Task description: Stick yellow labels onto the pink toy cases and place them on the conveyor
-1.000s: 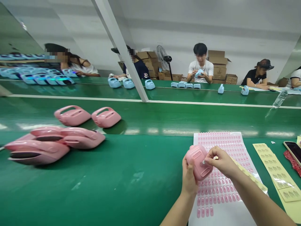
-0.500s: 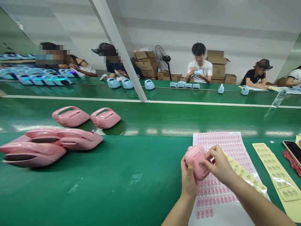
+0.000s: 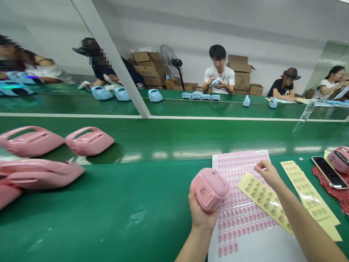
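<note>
My left hand (image 3: 200,214) grips a small pink plastic casing (image 3: 209,188) and holds it up over the left edge of a white sheet of pink stickers (image 3: 242,203). My right hand (image 3: 268,173) has reached to the upper part of that sheet, its fingertips pinched on a pink sticker there. A yellow backing strip (image 3: 263,200) lies across the sheet under my right forearm.
Several pink casings (image 3: 89,140) lie on the green belt (image 3: 136,203) at left. A second yellow strip (image 3: 305,189), a phone (image 3: 328,176) and another pink casing (image 3: 339,158) are at right. Other people work at the far line with blue casings (image 3: 155,95).
My right hand left the casing and moved up and right to the sticker sheet. My left hand turned the casing. The view shifted right.
</note>
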Motion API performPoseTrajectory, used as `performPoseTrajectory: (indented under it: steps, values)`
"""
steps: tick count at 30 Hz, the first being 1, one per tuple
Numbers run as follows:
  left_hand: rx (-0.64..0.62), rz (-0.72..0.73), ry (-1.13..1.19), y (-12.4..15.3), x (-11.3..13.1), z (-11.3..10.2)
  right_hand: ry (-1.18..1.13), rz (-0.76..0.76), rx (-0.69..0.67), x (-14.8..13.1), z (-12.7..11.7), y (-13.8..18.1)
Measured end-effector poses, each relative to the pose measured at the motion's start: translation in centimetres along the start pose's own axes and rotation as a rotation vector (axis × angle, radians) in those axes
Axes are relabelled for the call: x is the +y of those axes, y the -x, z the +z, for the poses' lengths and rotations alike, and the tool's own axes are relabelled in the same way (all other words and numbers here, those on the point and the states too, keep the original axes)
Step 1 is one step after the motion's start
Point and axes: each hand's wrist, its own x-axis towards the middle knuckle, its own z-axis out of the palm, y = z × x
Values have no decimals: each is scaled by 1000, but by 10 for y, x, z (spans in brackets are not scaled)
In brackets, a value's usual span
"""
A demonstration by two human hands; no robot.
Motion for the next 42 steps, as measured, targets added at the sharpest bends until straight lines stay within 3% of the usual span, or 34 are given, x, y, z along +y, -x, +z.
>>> performPoseTrajectory:
  steps: [5,8,12,20,27,33,36,38,40,42]
  values:
    - [-5,-70,49,2,7,3,240,76,-66,33,14,-6]
    - [-3,-79,65,1,6,1,351,43,-65,32,24,-2]
    - [-5,-119,97,-2,4,-3,460,-17,-65,23,20,-14]
    - [-177,-203,156,-15,-4,-27,478,-88,-32,20,11,-86]
    - [-465,-304,344,-32,-11,-51,326,-57,40,29,12,-93]
    - [-528,-331,436,-28,-8,-46,63,-33,150,2,15,-62]
    - [-525,-291,450,-26,-8,-42,-141,-89,-24,-28,37,-19]
    - [-530,-233,477,-27,-8,-41,-482,-128,-289,-47,52,11]
    - [-522,-190,501,-28,-8,-41,-582,-138,-346,-62,63,33]
    - [-486,-184,502,-29,-7,-40,-582,-150,-313,-71,69,44]
